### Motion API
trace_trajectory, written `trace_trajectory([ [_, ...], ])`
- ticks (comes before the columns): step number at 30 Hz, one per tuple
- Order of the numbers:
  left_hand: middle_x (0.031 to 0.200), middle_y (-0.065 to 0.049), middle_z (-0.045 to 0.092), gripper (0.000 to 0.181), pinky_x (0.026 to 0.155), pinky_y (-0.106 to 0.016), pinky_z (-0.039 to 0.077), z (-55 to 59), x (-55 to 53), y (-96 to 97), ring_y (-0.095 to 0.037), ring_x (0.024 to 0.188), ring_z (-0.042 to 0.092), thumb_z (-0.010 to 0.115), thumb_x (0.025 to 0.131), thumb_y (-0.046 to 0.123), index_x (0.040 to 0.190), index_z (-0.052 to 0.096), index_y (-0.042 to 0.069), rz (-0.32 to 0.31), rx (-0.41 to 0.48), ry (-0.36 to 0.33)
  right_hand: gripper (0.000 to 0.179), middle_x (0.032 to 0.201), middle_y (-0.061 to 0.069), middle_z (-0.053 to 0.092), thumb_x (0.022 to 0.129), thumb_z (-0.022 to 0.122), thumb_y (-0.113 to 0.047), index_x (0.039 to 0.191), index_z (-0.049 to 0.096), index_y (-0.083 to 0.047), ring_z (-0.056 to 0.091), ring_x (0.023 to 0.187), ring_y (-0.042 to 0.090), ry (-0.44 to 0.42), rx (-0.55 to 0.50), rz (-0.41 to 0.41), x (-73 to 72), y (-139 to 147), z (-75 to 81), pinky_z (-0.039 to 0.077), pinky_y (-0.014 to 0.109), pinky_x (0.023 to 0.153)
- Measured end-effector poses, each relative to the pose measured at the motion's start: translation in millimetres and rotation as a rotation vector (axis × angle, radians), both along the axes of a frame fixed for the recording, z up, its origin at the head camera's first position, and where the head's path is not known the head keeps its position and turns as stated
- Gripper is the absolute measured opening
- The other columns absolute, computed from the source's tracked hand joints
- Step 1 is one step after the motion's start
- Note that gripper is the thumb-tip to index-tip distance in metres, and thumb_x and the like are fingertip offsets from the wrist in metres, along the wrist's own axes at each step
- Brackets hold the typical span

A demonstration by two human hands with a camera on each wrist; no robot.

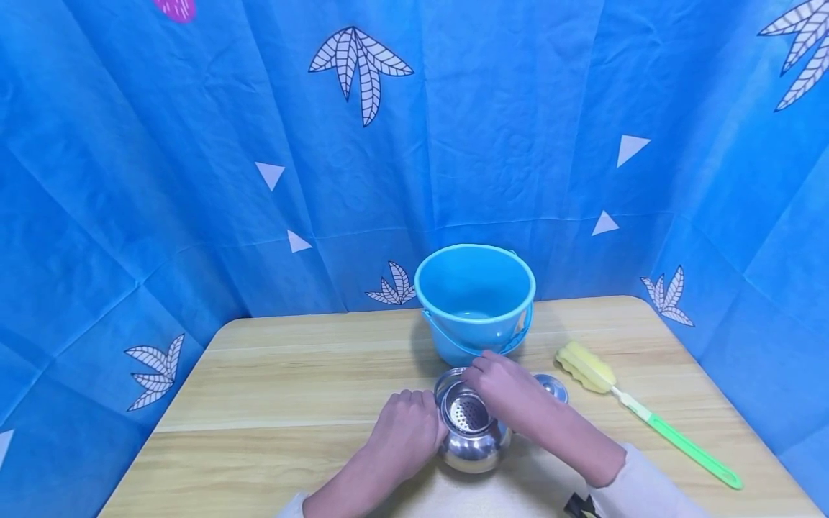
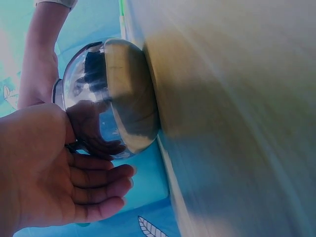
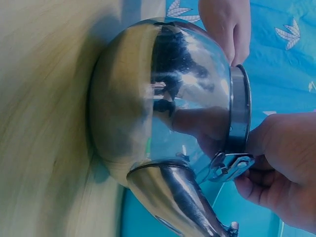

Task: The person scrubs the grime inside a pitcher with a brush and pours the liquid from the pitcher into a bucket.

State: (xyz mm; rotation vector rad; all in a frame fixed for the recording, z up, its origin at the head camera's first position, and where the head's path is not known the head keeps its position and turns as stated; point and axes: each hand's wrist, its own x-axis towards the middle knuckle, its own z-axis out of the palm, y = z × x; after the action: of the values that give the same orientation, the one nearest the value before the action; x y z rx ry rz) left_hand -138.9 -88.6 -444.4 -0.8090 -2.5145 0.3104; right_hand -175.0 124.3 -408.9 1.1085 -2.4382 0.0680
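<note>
Forearms (image 1: 565, 435) slant inward, both hands (image 1: 409, 429) at the steel teapot (image 1: 474, 455).

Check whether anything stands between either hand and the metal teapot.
Nothing visible does. The left hand is right at the metal teapot, the right hand at its rim; the blue bucket stands beyond it.

1 teapot (image 1: 475, 458): on the table (image 1: 291, 374), between the left hand (image 1: 408, 429) and right hand (image 1: 508, 388).
1 strainer (image 1: 469, 415): in teapot mouth.
1 bucket (image 1: 473, 280): behind teapot.
1 lid (image 1: 552, 389): beyond right forearm (image 1: 566, 432).
1 brush (image 1: 633, 404): right of lid.
1 curtain (image 1: 518, 144): behind table.
</note>
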Motion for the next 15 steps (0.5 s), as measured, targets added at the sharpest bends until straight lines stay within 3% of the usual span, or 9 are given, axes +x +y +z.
trace_trajectory([
  [15,0.061,0.004,0.043,0.036,0.051,-0.023,0.025,0.7,0.3,0.5,-0.011,0.054,0.032,0.058,0.099,0.040,0.075,0.054,0.014,0.000,-0.035,-0.002,0.024,0.094,0.002,0.076,0.079,0.080,0.002,0.099,0.076,-0.010,0.067,0.088,0.015,-0.045,-0.052,-0.038,0.9,1.2,2.7,0.059,0.028,0.081],
])
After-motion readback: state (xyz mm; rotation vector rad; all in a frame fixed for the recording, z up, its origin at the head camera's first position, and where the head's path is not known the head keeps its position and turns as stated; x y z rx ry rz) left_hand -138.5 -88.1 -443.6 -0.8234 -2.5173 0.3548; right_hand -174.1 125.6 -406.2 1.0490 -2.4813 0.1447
